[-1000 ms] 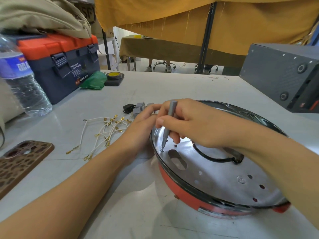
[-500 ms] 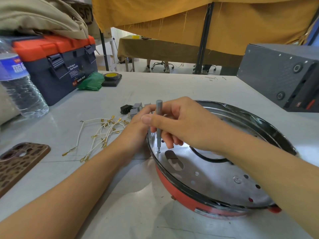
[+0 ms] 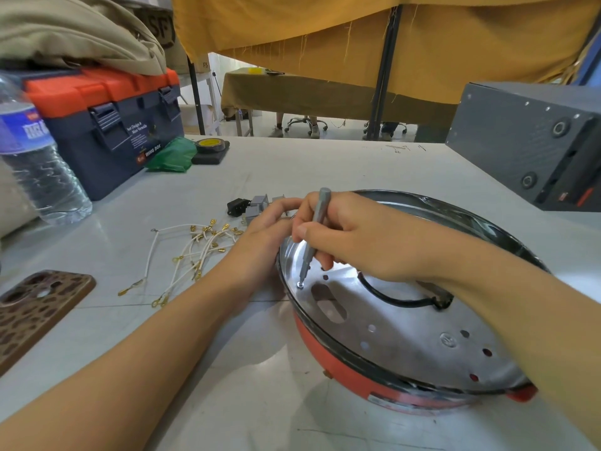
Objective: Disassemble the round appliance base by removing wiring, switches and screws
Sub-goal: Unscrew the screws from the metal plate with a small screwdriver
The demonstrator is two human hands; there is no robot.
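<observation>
- The round appliance base (image 3: 406, 346) lies on the pale desk (image 3: 292, 170), to the right of the middle, with an orange outer wall, a dark rim and a shiny metal plate inside.
- The right hand (image 3: 354, 236) has a closed grip on a slim grey screwdriver (image 3: 313, 234), thumb and curled fingers pinching its shaft.
- The screwdriver stands nearly upright, leaning a little to the right at the top; its tip sits on a screw (image 3: 300, 284) near the left edge of the metal plate.
- The left hand (image 3: 266, 229) rests against the left rim of the base, fingers curled over the edge; the right hand hides much of it, so I cannot tell how firmly it holds.
- A black cable (image 3: 387, 296) curves across the plate and ends at a fitting by the right forearm.
- An oval slot and several small round holes show in the plate.
- Loose white wires (image 3: 192, 252) with brass ends lie on the desk just left of the left hand.
- Small grey switches (image 3: 258, 205) and a black socket part (image 3: 236, 205) sit just beyond the wires.
- Farther left: a water bottle (image 3: 35, 161), a toolbox (image 3: 107, 125) with an orange lid, a green bag (image 3: 172, 156) and a roll of tape (image 3: 210, 145).
- A phone (image 3: 35, 307) in a patterned case lies at the near left; a grey box (image 3: 533, 141) stands at the far right.
</observation>
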